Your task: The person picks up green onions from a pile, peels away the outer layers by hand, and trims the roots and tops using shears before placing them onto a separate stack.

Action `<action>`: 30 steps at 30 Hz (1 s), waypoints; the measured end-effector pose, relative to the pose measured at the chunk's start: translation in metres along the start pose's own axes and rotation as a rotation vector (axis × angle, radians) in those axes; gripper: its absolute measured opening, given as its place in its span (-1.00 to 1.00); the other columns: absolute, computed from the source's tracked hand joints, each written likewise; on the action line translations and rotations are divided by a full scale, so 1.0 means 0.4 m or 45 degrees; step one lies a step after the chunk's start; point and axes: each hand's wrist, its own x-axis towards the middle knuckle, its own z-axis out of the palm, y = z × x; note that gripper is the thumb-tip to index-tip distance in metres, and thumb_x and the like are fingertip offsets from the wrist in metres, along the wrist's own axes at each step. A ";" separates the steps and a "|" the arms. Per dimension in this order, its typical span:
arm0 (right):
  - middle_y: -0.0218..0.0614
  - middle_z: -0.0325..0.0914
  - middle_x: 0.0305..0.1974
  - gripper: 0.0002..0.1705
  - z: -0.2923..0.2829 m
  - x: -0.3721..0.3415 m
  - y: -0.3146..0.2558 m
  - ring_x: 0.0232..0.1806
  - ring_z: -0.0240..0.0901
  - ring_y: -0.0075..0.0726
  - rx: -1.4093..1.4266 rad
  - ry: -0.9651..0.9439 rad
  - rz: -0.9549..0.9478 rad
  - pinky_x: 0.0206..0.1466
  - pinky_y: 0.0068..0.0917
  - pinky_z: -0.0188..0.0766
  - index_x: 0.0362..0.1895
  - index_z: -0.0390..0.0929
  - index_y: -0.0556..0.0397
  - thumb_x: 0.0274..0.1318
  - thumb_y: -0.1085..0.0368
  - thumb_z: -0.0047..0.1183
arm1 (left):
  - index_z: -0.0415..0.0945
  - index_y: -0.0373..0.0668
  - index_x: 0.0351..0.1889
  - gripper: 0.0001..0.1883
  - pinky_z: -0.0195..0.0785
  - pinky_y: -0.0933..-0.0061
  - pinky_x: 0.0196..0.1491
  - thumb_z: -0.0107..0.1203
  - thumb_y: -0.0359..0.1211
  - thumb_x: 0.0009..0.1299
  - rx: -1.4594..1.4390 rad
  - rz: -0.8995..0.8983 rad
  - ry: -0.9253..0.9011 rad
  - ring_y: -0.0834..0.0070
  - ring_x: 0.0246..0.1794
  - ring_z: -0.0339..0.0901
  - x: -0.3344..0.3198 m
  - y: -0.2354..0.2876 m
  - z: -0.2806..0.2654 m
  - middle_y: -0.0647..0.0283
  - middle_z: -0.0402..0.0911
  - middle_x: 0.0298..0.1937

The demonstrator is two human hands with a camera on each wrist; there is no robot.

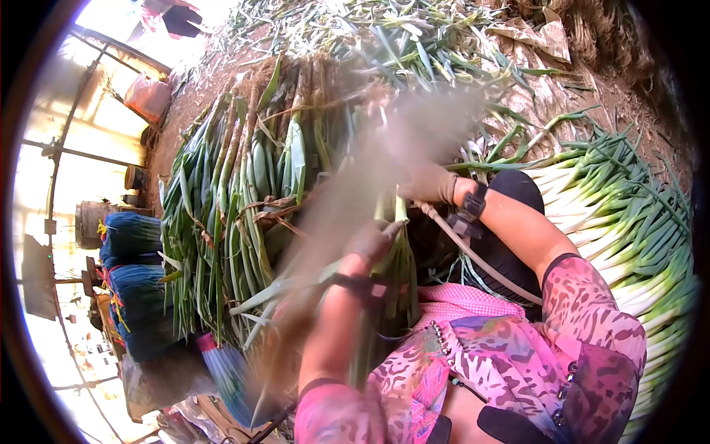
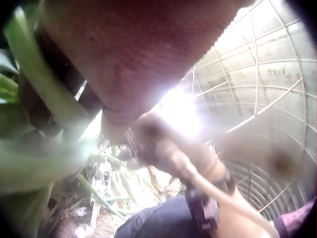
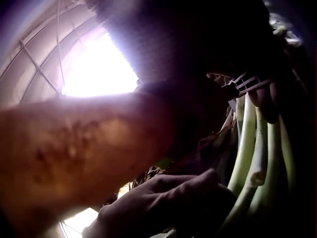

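Note:
In the head view my left hand grips a few green onions by their pale stalks, leaves hanging toward my lap. My gloved right hand, just above, holds the end of a tan hose that trails down past my knee. A blurred haze covers part of this hand. The left wrist view shows the hose running out of the right hand, with stalks at the left hand's fingers. In the right wrist view several stalks stand beside the left hand; the hose end is hidden in shadow.
A heap of uncleaned green onions lies to my left. Cleaned ones with white stalks are fanned out on my right. Peeled scraps cover the ground ahead. Bundles in blue wrap stand at the far left.

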 end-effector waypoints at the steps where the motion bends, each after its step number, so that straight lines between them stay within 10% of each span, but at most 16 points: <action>1: 0.05 0.64 -0.43 -0.40 0.000 -0.035 -0.026 -0.37 0.64 0.03 -0.021 -0.053 0.005 -0.18 -0.21 0.55 0.09 0.58 0.02 0.01 -0.06 0.12 | 0.72 -0.16 -0.17 -0.55 0.49 0.19 -0.08 0.13 0.05 0.41 -0.070 0.107 0.100 0.05 -0.19 0.67 0.007 -0.013 -0.026 -0.04 0.71 -0.24; 3: 0.03 0.64 -0.45 -0.48 -0.059 -0.109 -0.166 -0.40 0.64 0.02 0.091 -0.280 0.321 -0.23 -0.24 0.52 -0.21 0.61 0.22 0.00 -0.03 0.14 | 0.72 -0.16 -0.21 -0.61 0.49 0.18 -0.05 0.17 -0.02 0.37 -0.077 0.213 0.385 0.09 -0.16 0.67 -0.010 0.026 -0.113 -0.03 0.71 -0.23; 6: 0.08 0.61 -0.44 -0.49 0.002 -0.144 -0.122 -0.33 0.63 0.10 0.066 -0.118 0.181 -0.17 -0.16 0.50 -0.30 0.54 0.22 -0.04 -0.04 0.17 | 0.53 -0.09 0.21 -0.53 0.43 0.13 0.18 0.15 -0.16 0.36 0.511 -0.057 0.255 0.10 0.17 0.56 -0.029 0.086 -0.187 0.02 0.59 0.18; 12: 0.16 0.60 -0.36 -0.45 0.022 -0.175 -0.118 -0.22 0.59 0.20 0.042 0.024 0.172 -0.09 -0.11 0.47 -0.23 0.50 0.23 -0.04 -0.05 0.19 | 0.47 -0.10 0.21 -0.53 0.41 0.10 0.24 0.15 -0.34 0.30 1.060 -0.086 0.821 0.07 0.24 0.50 0.394 -0.373 0.059 -0.01 0.36 0.39; 14: 0.15 0.60 -0.35 -0.44 0.010 -0.192 -0.131 -0.22 0.59 0.20 0.189 0.007 0.279 -0.09 -0.10 0.47 -0.22 0.48 0.23 -0.03 -0.06 0.19 | 0.49 -0.19 0.22 -0.42 0.47 0.19 0.19 0.26 -0.26 0.20 0.593 -0.303 0.505 0.06 0.17 0.57 0.222 -0.132 -0.098 -0.06 0.56 0.21; 16: 0.13 0.60 -0.35 -0.44 -0.043 -0.205 -0.183 -0.22 0.60 0.16 0.479 -0.075 0.465 -0.10 -0.10 0.47 -0.21 0.47 0.23 -0.02 -0.06 0.20 | 0.57 -0.26 0.09 -0.42 0.47 0.20 0.18 0.30 -0.19 0.10 0.319 -0.389 0.450 0.09 0.14 0.60 0.261 -0.190 -0.158 -0.09 0.62 0.13; 20: 0.08 0.58 -0.36 -0.46 0.021 -0.273 -0.210 -0.26 0.59 0.12 0.354 0.039 -0.101 -0.12 -0.12 0.47 -0.16 0.45 0.20 0.01 -0.02 0.20 | 0.65 -0.29 -0.03 -0.41 0.50 0.23 0.06 0.34 -0.11 0.02 0.280 -0.298 0.375 0.11 -0.01 0.67 0.186 -0.137 -0.256 -0.08 0.71 -0.06; 25: 0.09 0.55 -0.35 -0.44 0.026 -0.306 -0.274 -0.26 0.55 0.18 0.463 -0.127 0.106 -0.12 -0.11 0.44 -0.10 0.44 0.20 -0.02 -0.01 0.20 | 0.69 -0.32 -0.16 -0.50 0.52 0.35 -0.19 0.35 -0.11 0.07 -0.032 -0.223 0.295 0.35 -0.33 0.67 0.109 -0.083 -0.217 0.11 0.73 -0.31; 27: 0.07 0.55 -0.31 -0.33 0.060 -0.324 -0.251 -0.23 0.55 0.13 0.364 -0.140 -0.020 -0.11 -0.12 0.43 0.06 0.42 0.21 -0.01 -0.03 0.21 | 0.68 -0.35 -0.16 -0.53 0.50 0.37 -0.22 0.33 -0.14 0.11 0.077 0.343 0.390 0.40 -0.35 0.65 0.050 -0.085 -0.195 0.15 0.72 -0.34; 30: 0.07 0.55 -0.33 -0.36 0.056 -0.336 -0.261 -0.26 0.55 0.16 0.409 -0.188 0.010 -0.13 -0.10 0.42 0.00 0.43 0.21 -0.03 -0.01 0.22 | 0.67 -0.37 -0.17 -0.60 0.46 0.41 -0.26 0.26 -0.20 0.21 0.018 0.546 0.476 0.49 -0.38 0.59 0.046 -0.078 -0.165 0.22 0.69 -0.37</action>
